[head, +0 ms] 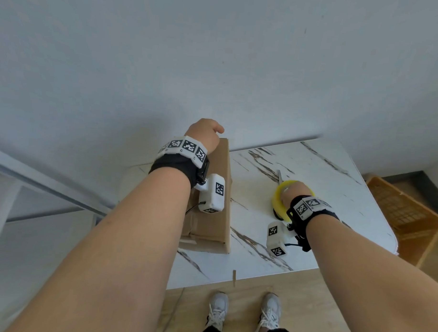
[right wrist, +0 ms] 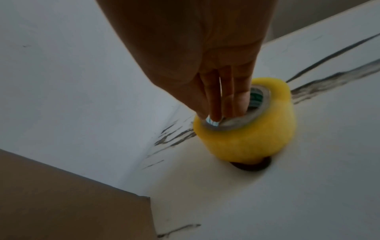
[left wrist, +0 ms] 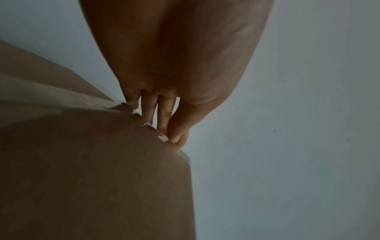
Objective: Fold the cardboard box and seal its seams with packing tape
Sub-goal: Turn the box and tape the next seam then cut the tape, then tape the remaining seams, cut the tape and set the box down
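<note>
A brown cardboard box (head: 211, 210) stands on its side on the left part of the marble table (head: 324, 174). My left hand (head: 206, 133) grips its far top edge. In the left wrist view the fingers (left wrist: 164, 116) go behind the torn edge of the box (left wrist: 92, 170) and the thumb presses the near face. To the right, a yellow roll of packing tape (head: 277, 200) sits on the table. My right hand (head: 292, 190) holds it from above, with the fingers (right wrist: 236, 100) reaching into the core of the roll (right wrist: 246, 138) and the thumb at its rim.
A black object (right wrist: 251, 164) lies under the roll, and a grey blade (head: 280, 176) sticks out behind it. An orange slatted basket (head: 405, 217) stands on the floor off the table's right end. A white wall runs close behind the table. A box corner (right wrist: 61, 203) lies left of the roll.
</note>
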